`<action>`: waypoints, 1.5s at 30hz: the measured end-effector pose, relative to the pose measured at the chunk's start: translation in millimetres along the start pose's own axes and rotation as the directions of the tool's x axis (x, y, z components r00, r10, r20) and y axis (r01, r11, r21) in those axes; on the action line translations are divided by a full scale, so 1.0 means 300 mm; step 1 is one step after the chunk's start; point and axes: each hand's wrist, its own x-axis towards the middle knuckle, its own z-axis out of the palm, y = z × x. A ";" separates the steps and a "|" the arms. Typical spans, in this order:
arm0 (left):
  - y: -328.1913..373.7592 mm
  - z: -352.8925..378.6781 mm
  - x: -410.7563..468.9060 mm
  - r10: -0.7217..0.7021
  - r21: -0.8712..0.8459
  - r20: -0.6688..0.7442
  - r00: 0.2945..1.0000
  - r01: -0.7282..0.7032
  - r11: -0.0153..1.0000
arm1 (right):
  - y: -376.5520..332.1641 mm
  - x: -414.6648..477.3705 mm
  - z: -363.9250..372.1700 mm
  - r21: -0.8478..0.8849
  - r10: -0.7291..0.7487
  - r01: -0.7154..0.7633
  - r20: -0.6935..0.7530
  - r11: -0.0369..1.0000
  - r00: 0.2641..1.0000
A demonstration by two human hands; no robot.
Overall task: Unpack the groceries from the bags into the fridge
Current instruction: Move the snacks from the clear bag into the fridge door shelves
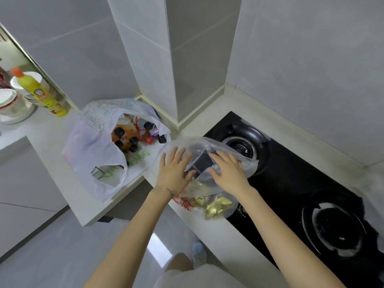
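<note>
A person stands at the counter (pixel 47 142) beside the stove (pixel 291 175), left hand (pixel 174 173) and right hand (pixel 228 173) both flat with fingers spread, gripping nothing, on a clear bag (pixel 207 144) lying directly beneath them, its gold-wrapped packets (pixel 218 204) bunched at the near end under the wrists.

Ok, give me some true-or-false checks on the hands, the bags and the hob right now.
1. The left hand and the right hand both rest on the clear bag. True.
2. The white bag holds dark-capped bottles. True.
3. The clear bag lies on the floor. False: it lies on the counter, partly over the hob.
4. A pot stands on the near burner. False: no pot stands on it.
5. The yellow bottle has a green cap. False: its cap is orange.
</note>
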 end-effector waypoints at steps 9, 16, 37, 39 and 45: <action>-0.085 0.096 0.124 0.303 -0.083 0.053 0.952 -0.298 0.951 | -0.003 0.043 0.072 -0.003 0.112 -0.112 0.048 0.994 0.993; -0.119 0.168 0.126 0.448 -0.139 0.157 0.880 -0.429 0.892 | -0.021 -0.040 0.154 -0.006 0.320 -0.322 0.147 0.947 0.936; -0.086 0.187 0.133 0.317 -0.547 0.172 0.933 -0.177 0.818 | -0.017 -0.152 0.144 0.365 0.455 -0.434 0.031 0.824 0.890; -0.079 0.160 0.145 0.279 -0.643 0.129 0.952 -0.134 0.754 | -0.035 -0.137 0.136 0.453 0.426 -0.399 0.047 0.797 0.904; -0.066 0.123 0.165 0.243 -0.861 0.161 0.957 0.016 0.508 | -0.089 -0.093 0.133 0.551 0.413 -0.369 0.048 0.748 0.910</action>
